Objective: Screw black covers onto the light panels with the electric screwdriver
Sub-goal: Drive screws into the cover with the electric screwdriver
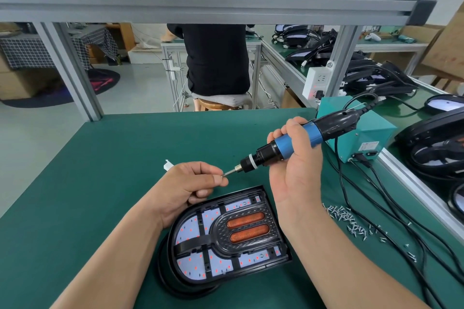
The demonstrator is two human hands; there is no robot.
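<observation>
Two hands: both raised over the green desk (pixel 100 183), just beyond the far edge of the light panel (pixel 195 266).
Left hand (pixel 190 180): left of centre, back turned up; thumb and forefinger tips pressed together on a tiny screw (pixel 223 175); other fingers (pixel 200 193) curled under the palm.
Right hand (pixel 293 170): right of centre, wrist low, fingers (pixel 288 130) wrapped tight round the blue barrel of the electric screwdriver (pixel 296 140).
Screwdriver pose: tilted, bit end low and left, black rear end high and right; bit tip touching the screw in the left pinch; cord running off from the rear end.
Panel position: flat on the near middle of the desk, rounded end left, straight end right; white board with red dots showing in sections.
Black cover (pixel 272 216): seated on the panel, ribs crossing the white board, raised U-shaped middle with two orange slots side by side.
Loose screws (pixel 351 218): scattered heap on the desk right of the panel, beside the right forearm, among black cables (pixel 401 208).
Teal box (pixel 364 130): far right on the desk, behind the screwdriver, cables plugged into its near face.
White scrap (pixel 167 165): small, on the desk just beyond the left hand.
Black lamp units (pixel 431 138): at the right edge, past the aluminium rail.
Background: seated person (pixel 216 57) in a black top on a wooden stool (pixel 213 104), back turned.
</observation>
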